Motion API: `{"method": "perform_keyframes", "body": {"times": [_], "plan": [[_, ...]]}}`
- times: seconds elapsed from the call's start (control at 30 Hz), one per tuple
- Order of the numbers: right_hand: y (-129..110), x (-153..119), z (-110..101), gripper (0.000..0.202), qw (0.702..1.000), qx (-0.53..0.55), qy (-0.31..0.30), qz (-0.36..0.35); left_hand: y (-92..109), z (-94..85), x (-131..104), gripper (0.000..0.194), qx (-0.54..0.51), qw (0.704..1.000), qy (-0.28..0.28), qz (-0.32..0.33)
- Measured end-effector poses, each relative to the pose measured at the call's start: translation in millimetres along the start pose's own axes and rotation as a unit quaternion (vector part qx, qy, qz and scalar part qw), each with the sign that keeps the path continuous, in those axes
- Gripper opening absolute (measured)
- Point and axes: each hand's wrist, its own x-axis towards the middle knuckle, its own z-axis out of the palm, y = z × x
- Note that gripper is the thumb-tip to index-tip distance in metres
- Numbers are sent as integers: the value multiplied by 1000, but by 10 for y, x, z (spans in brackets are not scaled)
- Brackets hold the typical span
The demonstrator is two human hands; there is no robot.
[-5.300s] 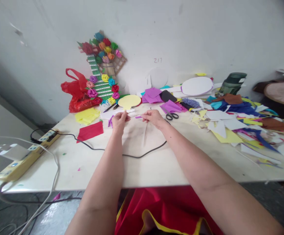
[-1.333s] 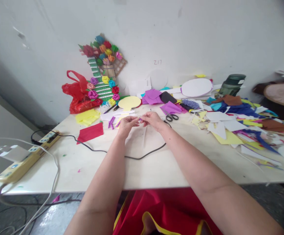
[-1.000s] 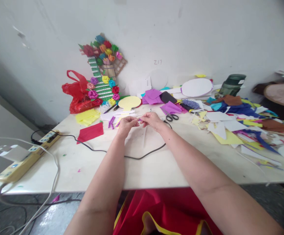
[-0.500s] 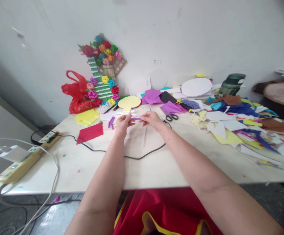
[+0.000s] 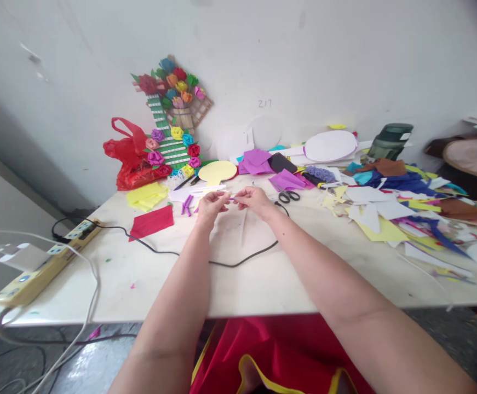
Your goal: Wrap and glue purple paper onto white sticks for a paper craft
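Over the middle of the table, my left hand and my right hand are close together, fingertips pinched on a thin purple paper piece. Most of that piece is covered by my fingers. Several small purple paper rolls lie left of my left hand. Behind the hands is a pale yellow paper disc beside white paper strips. Black-handled scissors rest to the right of my right hand. A narrow translucent strip lies on the table below the hands.
A black cable loops across the table to a power strip at left. Paper scraps heap up on the right near a green bottle. A red bag and a paper-flower decoration stand at the back left.
My left hand has shifted slightly right, closer to my right hand. Less of the purple piece now shows between the fingers. The things on the table have stayed put.
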Motion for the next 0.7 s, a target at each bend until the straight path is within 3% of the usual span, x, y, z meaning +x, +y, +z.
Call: {"method": "perform_keyframes", "body": {"times": [0.1, 0.5, 0.7], "plan": [[-20, -19, 11, 11, 1000, -17, -7, -8, 23, 28, -39, 40, 2, 999, -38, -5], [1, -20, 1, 13, 998, -48, -11, -39, -76, -21, 7, 34, -91, 993, -68, -21], [-38, -35, 15, 14, 999, -19, -10, -30, -91, -65, 32, 39, -105, 993, -41, -37]]}}
